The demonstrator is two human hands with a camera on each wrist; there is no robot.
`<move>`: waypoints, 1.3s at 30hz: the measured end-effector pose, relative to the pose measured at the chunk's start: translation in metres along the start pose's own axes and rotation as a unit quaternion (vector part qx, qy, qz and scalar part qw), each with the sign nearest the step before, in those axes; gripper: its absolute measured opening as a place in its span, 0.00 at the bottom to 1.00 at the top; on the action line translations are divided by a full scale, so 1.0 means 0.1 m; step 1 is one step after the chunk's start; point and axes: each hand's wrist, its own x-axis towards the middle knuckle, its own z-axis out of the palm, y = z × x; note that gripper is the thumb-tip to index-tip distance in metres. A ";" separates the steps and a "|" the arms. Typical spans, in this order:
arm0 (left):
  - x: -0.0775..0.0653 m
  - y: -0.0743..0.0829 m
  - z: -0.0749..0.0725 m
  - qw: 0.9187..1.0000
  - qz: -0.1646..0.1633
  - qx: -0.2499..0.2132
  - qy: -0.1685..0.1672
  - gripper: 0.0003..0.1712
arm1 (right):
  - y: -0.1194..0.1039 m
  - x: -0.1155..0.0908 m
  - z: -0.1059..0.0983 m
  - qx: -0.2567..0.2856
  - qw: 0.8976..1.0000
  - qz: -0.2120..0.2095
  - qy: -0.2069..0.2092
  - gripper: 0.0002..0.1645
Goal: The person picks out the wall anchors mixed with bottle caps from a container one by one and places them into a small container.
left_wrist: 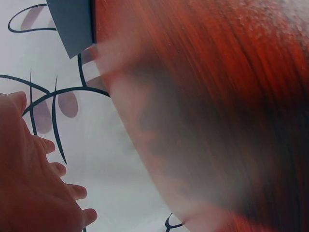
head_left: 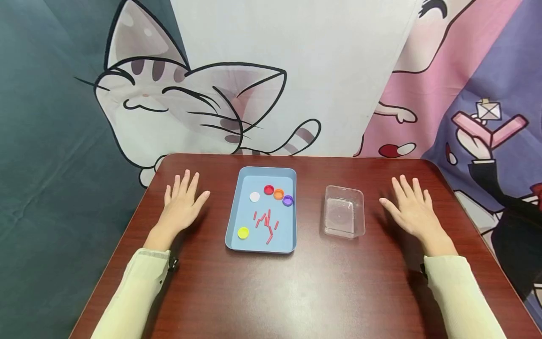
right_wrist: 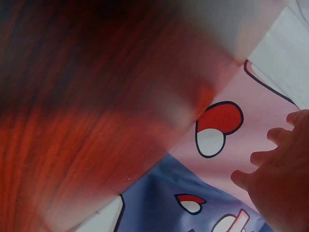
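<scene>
Sleeves (head_left: 131, 292): closest in the head view, pale, one at each side of the brown table (head_left: 322, 292)
Left hand (head_left: 179, 207): fingers spread wide, holding nothing, near the tray's left side
Right hand (head_left: 415, 214): spread wide too, nothing in it, near the box's right side
Blue tray (head_left: 281, 242): lay between the hands, to the right of the left hand, which was nearer to it; its long sides ran away from the person
Red sticks (head_left: 267, 221): sat in the tray's middle and near part, tiny, most pointing away from the person, some slanted
Round pieces: red (head_left: 268, 189), orange (head_left: 278, 194), purple (head_left: 288, 201) and white (head_left: 254, 197) lay farther back in the tray, yellow (head_left: 243, 233) at its near left
Clear box (head_left: 345, 216): stood right of the tray, apart from it, nearer the right hand
Left wrist view: the left fingers stuck out, apart, gripping nothing
Right wrist view: the right fingers were apart as well, with no stick or round piece in sight
</scene>
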 end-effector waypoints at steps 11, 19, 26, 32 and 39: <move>0.02 0.09 0.00 1.000 0.003 -0.008 -0.009 0.47 | -0.06 -0.03 -0.02 0.037 0.999 0.006 0.011 0.50; -0.06 0.25 0.05 1.000 0.007 -0.017 -0.006 0.47 | -0.31 -0.04 0.00 0.085 0.996 -0.007 0.034 0.48; -0.12 0.43 0.04 1.000 0.020 -0.018 -0.001 0.46 | -0.59 -0.01 0.04 0.120 0.990 -0.032 0.071 0.45; -0.19 0.55 0.08 1.000 0.027 -0.013 0.001 0.46 | -0.81 -0.03 0.08 0.141 0.986 -0.045 0.079 0.44; -0.25 0.67 0.17 0.999 0.041 -0.013 0.009 0.45 | -1.03 -0.10 0.13 0.163 0.981 -0.055 0.085 0.42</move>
